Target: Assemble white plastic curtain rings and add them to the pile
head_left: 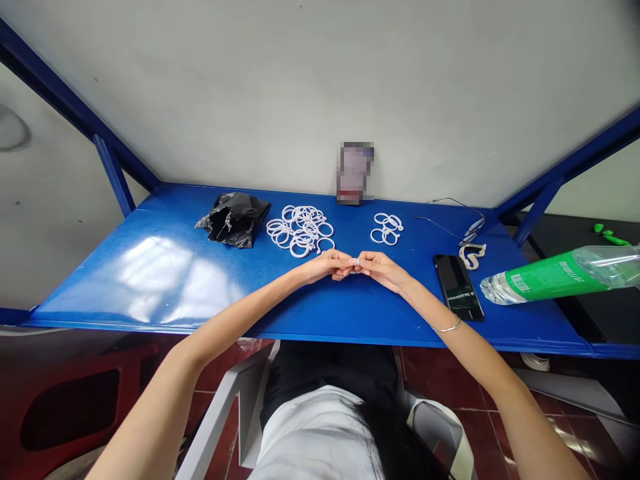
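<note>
My left hand [327, 265] and my right hand [381, 268] meet above the front middle of the blue table, fingertips pinched together. Between them shows a small part of a white ring [357, 263]; the fingers cover most of it. Just beyond my left hand lies a loose heap of thin white rings [300, 245], each seeming to carry a small eyelet. A smaller group of similar white rings [377, 241] lies past my right hand, apart from the heap.
A crumpled black plastic bag [243, 217] lies left of the heap. A blurred-out upright object [355, 173] leans on the wall. To the right are eyeglasses [473, 230], a black phone [457, 287], a beige strap-like item [473, 257] and a green-labelled bottle [555, 275].
</note>
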{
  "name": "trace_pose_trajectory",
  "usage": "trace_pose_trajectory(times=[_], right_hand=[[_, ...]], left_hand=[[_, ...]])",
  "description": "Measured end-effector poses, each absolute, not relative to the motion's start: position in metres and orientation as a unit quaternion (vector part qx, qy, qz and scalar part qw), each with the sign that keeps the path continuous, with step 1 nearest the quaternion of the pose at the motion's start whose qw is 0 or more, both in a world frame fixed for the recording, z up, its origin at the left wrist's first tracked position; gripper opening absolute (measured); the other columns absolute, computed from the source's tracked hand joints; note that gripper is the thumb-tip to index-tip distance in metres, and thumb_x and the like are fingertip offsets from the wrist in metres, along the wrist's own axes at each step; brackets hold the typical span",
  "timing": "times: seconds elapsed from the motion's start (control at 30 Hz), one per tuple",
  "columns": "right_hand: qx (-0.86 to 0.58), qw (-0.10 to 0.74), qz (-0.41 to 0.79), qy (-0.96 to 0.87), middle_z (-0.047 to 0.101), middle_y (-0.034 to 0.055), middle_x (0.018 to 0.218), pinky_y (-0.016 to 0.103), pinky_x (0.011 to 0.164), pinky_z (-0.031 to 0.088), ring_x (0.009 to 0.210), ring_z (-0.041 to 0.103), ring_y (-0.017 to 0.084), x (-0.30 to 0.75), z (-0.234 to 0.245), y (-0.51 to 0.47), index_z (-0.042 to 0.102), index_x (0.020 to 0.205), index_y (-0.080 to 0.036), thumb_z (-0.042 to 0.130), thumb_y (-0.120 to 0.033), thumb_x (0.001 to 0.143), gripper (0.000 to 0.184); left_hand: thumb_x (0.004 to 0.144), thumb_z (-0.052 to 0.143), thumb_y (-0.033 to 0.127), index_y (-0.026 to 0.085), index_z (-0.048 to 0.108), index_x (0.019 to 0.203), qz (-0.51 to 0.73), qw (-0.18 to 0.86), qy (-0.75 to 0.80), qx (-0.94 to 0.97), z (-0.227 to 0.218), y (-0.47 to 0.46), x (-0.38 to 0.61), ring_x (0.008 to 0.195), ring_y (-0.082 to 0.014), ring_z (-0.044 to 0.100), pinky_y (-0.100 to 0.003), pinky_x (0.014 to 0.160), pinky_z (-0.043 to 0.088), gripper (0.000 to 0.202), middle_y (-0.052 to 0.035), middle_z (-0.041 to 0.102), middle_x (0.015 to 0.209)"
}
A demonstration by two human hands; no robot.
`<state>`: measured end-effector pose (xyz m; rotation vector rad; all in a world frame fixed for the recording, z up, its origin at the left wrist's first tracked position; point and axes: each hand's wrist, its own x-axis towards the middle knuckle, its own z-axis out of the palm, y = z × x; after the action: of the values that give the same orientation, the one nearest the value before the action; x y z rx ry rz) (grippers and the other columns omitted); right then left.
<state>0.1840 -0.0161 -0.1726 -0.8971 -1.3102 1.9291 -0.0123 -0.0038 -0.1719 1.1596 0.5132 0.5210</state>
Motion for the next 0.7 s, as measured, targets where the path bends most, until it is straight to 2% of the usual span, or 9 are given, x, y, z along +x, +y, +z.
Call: trace_pose_trajectory(times=[0.3, 0.4, 0.7], right_hand=[[-0.366, 0.326, 0.716, -0.497, 0.050, -0.0038, 0.053, 0.030, 0.073, 0.039, 0.067, 0.054, 0.014, 0.1806, -0.1719, -0.0159, 0.063, 0.062, -0.018, 0.083, -0.052, 0.062, 0.039], [-0.369, 0.329, 0.714, -0.495, 0.055, -0.0027, 0.056, 0.029, 0.070, 0.038, 0.063, 0.050, 0.012, 0.1796, -0.1699, -0.0162, 0.063, 0.062, -0.018, 0.083, -0.052, 0.060, 0.039], [-0.366, 0.334, 0.706, -0.506, 0.055, -0.0027, 0.057, 0.027, 0.066, 0.034, 0.061, 0.047, 0.010, 0.1807, -0.1699, -0.0164, 0.064, 0.063, -0.017, 0.082, -0.049, 0.063, 0.037]], left_hand=[[0.076, 0.070, 0.050, 0.010, 0.054, 0.057, 0.235, 0.775, 0.238, 0.537, -0.1748, -0.0014, -0.0137, 0.047, -0.0049, 0.032, -0.022, 0.048, 0.021, 0.046, 0.0037, 0.038, 0.051], [0.075, 0.071, 0.049, 0.010, 0.054, 0.056, 0.237, 0.778, 0.238, 0.531, -0.1727, -0.0024, -0.0139, 0.047, -0.0045, 0.030, -0.021, 0.048, 0.020, 0.046, 0.0045, 0.036, 0.051], [0.073, 0.072, 0.051, 0.011, 0.053, 0.055, 0.243, 0.774, 0.252, 0.527, -0.1666, -0.0055, -0.0134, 0.047, -0.0046, 0.030, -0.021, 0.047, 0.020, 0.048, 0.0045, 0.035, 0.050]])
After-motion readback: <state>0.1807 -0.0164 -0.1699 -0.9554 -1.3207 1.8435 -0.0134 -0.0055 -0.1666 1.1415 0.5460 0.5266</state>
